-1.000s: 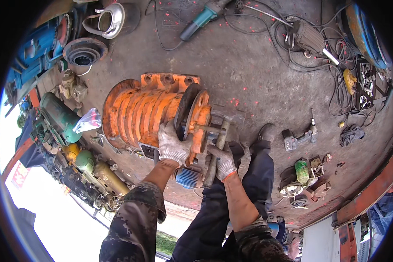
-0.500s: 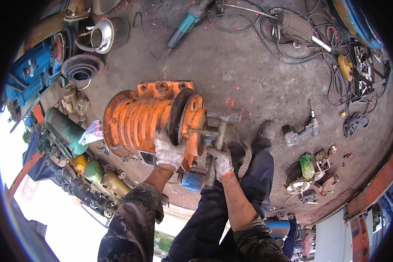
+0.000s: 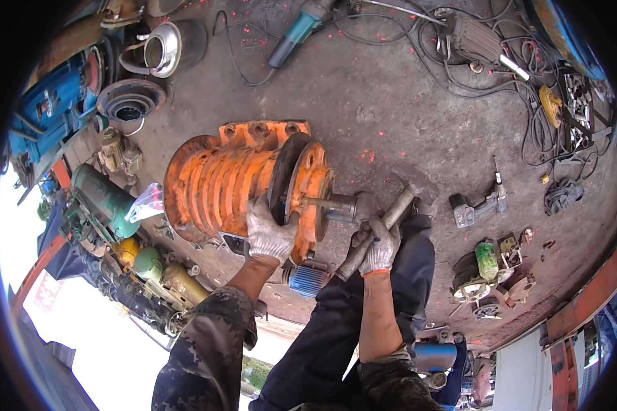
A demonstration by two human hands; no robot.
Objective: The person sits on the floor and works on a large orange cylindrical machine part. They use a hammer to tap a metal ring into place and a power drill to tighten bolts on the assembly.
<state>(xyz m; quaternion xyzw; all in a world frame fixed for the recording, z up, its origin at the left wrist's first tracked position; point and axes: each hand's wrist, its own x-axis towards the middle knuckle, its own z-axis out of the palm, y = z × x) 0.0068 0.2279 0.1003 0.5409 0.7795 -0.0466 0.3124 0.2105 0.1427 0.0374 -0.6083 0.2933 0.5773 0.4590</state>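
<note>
A ribbed orange motor point(image 3: 216, 185) lies on its side on the floor, its dark rim and orange end cover point(image 3: 313, 181) facing right. My gloved left hand point(image 3: 269, 229) grips it at the gap by the end cover, thumb toward the cover; some fingertips are hidden. A metal shaft point(image 3: 341, 207) sticks out of the cover. My gloved right hand point(image 3: 380, 245) is closed round the handle of a hammer point(image 3: 391, 218), just right of the shaft end. The hammer tilts, its head up and to the right, apart from the motor.
Below the end cover lies a small blue motor point(image 3: 305, 279). A cordless drill point(image 3: 478, 205) is on the floor at right, near a green bottle point(image 3: 486, 260). An angle grinder point(image 3: 300, 34) and tangled cables lie at the far side. Green cylinders point(image 3: 103, 195) line the left.
The hammer has swung away from the shaft, up and to the right, with my right hand. My left hand stays on the motor. The whole view has shifted slightly.
</note>
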